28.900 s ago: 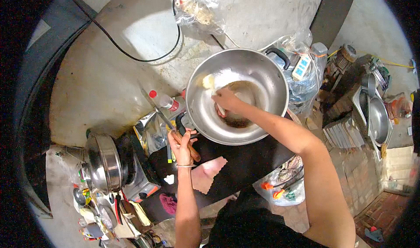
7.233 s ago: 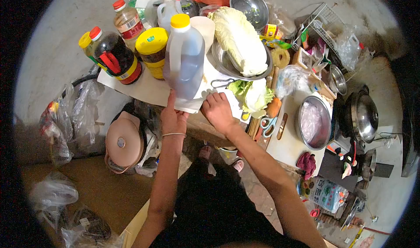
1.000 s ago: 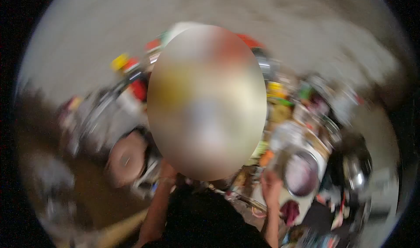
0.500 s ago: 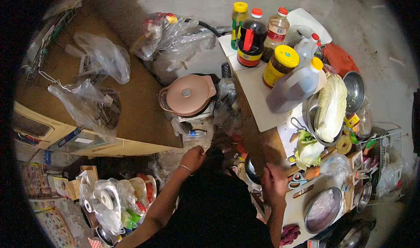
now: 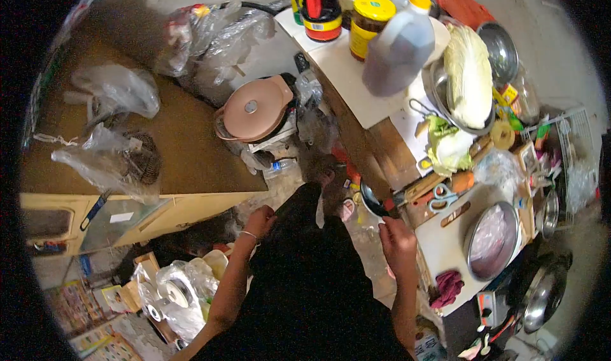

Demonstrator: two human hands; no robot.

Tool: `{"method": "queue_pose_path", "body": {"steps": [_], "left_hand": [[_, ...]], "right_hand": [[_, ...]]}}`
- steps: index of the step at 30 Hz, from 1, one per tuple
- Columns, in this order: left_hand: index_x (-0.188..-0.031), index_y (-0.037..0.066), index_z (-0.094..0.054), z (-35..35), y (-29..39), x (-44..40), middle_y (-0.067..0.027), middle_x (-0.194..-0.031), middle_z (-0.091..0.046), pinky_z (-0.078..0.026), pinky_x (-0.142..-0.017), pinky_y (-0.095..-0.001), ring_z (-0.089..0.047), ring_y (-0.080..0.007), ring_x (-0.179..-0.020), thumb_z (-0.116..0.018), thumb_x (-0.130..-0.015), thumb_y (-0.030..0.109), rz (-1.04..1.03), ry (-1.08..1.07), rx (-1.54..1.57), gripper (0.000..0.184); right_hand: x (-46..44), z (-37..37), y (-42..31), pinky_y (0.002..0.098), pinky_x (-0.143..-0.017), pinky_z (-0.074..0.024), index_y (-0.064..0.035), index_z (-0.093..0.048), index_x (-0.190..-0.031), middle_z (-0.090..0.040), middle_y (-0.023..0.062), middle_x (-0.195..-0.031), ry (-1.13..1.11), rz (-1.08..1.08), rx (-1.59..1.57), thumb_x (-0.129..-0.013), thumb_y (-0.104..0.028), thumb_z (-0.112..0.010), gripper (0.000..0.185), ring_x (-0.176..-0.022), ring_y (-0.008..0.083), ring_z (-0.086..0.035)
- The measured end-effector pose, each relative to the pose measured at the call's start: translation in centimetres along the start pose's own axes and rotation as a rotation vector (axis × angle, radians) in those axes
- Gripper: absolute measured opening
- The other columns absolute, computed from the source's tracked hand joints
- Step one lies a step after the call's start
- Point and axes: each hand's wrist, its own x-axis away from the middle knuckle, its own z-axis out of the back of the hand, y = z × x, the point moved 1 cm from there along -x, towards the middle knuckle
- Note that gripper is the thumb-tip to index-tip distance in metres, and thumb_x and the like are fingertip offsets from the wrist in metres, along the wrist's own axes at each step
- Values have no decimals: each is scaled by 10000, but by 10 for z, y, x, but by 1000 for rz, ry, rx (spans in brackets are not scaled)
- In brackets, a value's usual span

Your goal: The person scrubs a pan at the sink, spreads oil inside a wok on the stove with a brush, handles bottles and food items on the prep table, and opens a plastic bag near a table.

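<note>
My right hand (image 5: 398, 237) is closed around the handle of a black ladle (image 5: 372, 198); its shiny bowl points away from me, beside the table's wooden edge. My left hand (image 5: 259, 222), a light band at its wrist, hangs over the floor with its fingers curled and nothing visible in them. Nearest to the right hand on the table are blue-handled scissors (image 5: 442, 198), a white cutting board (image 5: 439, 243) and a metal bowl (image 5: 474, 259) with a plastic-covered content. A dark red cloth (image 5: 447, 288) lies at the board's near edge.
A pink lidded pot (image 5: 258, 109) stands ahead, left of the table. Napa cabbage (image 5: 470, 77) rests in a metal basin. Bottles, including a large jug (image 5: 398, 55), crowd the table's far end. A brown-topped cabinet (image 5: 191, 157) with plastic bags is at left.
The view has shifted, and the table things sit higher in it. My right hand has moved away from the table edge, and the ladle in it now shows more clearly.
</note>
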Motion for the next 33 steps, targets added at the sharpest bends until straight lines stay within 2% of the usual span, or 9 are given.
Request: {"method": "queue_pose_path", "body": {"steps": [11, 16, 20, 21, 24, 28, 30, 31, 33], "left_hand": [[-878, 5, -540, -9, -51, -50, -169, -853, -588, -458, -699, -363, -571, -305, -812, -594, -753, 175, -29, -337, -118, 218], [-879, 13, -547, -5, -73, -66, -160, -824, -599, -467, -669, -357, -584, -299, -800, -612, -745, 213, -49, -387, 47, 248], [-869, 18, -544, -28, -139, -95, -168, -806, -594, -466, -661, -362, -581, -310, -777, -606, -744, 206, -226, -368, 59, 234], [-857, 17, -545, -41, -160, -104, -173, -804, -591, -465, -657, -361, -582, -310, -764, -600, -745, 202, -101, -372, 178, 224], [-834, 11, -552, -33, -171, -128, -168, -763, -586, -461, -641, -346, -580, -286, -706, -571, -755, 177, -432, -395, -148, 185], [-842, -6, -560, -32, -177, -155, -127, -682, -574, -457, -622, -337, -558, -212, -647, -560, -765, 144, -8, -561, 576, 169], [-842, -24, -556, -17, -155, -160, -121, -669, -569, -449, -595, -314, -543, -194, -622, -557, -758, 123, -202, -435, 41, 169], [-825, -22, -551, 4, -121, -145, -114, -674, -563, -436, -579, -294, -526, -191, -605, -528, -750, 103, -9, -477, 384, 148], [-809, -12, -545, 2, -125, -152, -108, -673, -554, -432, -581, -295, -524, -192, -610, -512, -752, 112, -105, -486, 237, 140]], "right_hand": [[61, 2, -10, 275, -522, -438, 25, -582, -890, -576, 137, -711, 114, -437, 222, -775, -46, -568, 136, -565, 175, -546], [64, -32, -43, 271, -524, -446, 15, -582, -910, -580, 132, -718, 109, -622, 230, -766, -47, -579, 156, -579, 184, -564], [65, -73, -67, 297, -532, -456, 4, -565, -942, -572, 136, -766, -60, -617, 165, -755, -72, -597, 205, -595, 205, -579], [67, -82, -73, 307, -545, -458, -6, -560, -957, -571, 137, -784, -187, -605, 147, -754, -86, -600, 222, -602, 220, -579], [88, -101, -90, 347, -603, -462, -42, -542, -1009, -568, 136, -837, -324, -642, 103, -763, -142, -591, 270, -665, 277, -577], [110, -112, -115, 394, -662, -451, -43, -524, -1018, -555, 164, -896, -288, -780, 109, -772, -198, -574, 295, -776, 337, -556], [123, -116, -119, 403, -677, -449, -38, -521, -1006, -553, 175, -906, -366, -858, 140, -768, -193, -576, 289, -797, 356, -549], [127, -118, -120, 403, -677, -449, -38, -521, -1006, -553, 175, -906, -335, -874, 139, -768, -193, -576, 289, -797, 356, -549], [136, -122, -120, 414, -702, -442, -29, -516, -1005, -549, 182, -928, -353, -888, 99, -772, -195, -569, 292, -835, 370, -537]]}}
